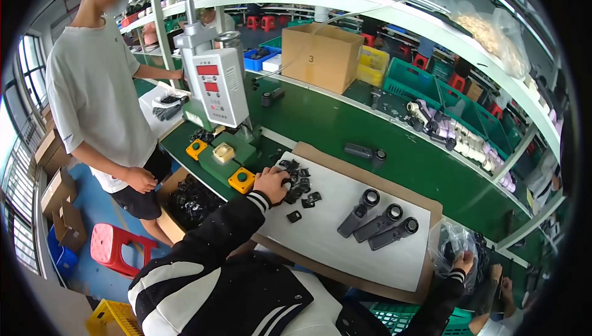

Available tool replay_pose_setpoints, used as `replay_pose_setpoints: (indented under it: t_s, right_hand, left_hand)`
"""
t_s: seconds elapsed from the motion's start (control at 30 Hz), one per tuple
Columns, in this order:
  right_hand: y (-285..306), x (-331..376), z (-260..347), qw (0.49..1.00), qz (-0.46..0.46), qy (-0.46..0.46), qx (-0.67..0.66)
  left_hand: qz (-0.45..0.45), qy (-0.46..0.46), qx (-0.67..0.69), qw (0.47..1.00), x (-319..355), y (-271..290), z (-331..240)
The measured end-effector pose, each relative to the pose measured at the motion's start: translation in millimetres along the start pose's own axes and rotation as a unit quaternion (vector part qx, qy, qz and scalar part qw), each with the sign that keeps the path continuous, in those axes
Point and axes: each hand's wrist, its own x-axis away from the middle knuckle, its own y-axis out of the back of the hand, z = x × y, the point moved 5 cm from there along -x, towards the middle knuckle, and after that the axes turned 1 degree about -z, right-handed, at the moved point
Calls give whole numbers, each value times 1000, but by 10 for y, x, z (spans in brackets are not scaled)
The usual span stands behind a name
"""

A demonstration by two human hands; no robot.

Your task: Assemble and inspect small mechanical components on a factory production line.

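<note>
- Head view, and the left hand is down at the black parts, fingers curled over the heap's left edge; whether they have one gripped, I cannot tell.
- Parts lie jumbled on the white board, with one stray apart on the near side.
- Over to the right hand, well across: fingers bent against the clear bag beside the board; whether they pinch the film, I cannot tell.
- Between the hands, three grey units side by side, round heads at the far end, neither hand on them.
- Step in hand, by my reading: sorting out parts at left, handling the bag at right.
- Next move calls, I'd judge, for a light fingertip pinch on a single part, and a steady bag, since that film looks slack.
- Button box just beside the left hand: mind the knuckles!
</note>
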Motion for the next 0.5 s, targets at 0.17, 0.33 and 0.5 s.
replay_pose_setpoints:
  t_s: [0.17,0.33,0.5]
  right_hand:
    - [39,33,-207,997,-24,55,56]
    - [-79,114,-71,999,-38,21,-4]
    - [26,240,140,1000,-20,1,19]
  left_hand:
    - [-26,10,65,997,-19,90,-15]
    - [-57,49,101,992,-89,67,12]
    - [-116,7,120,986,-224,-171,117]
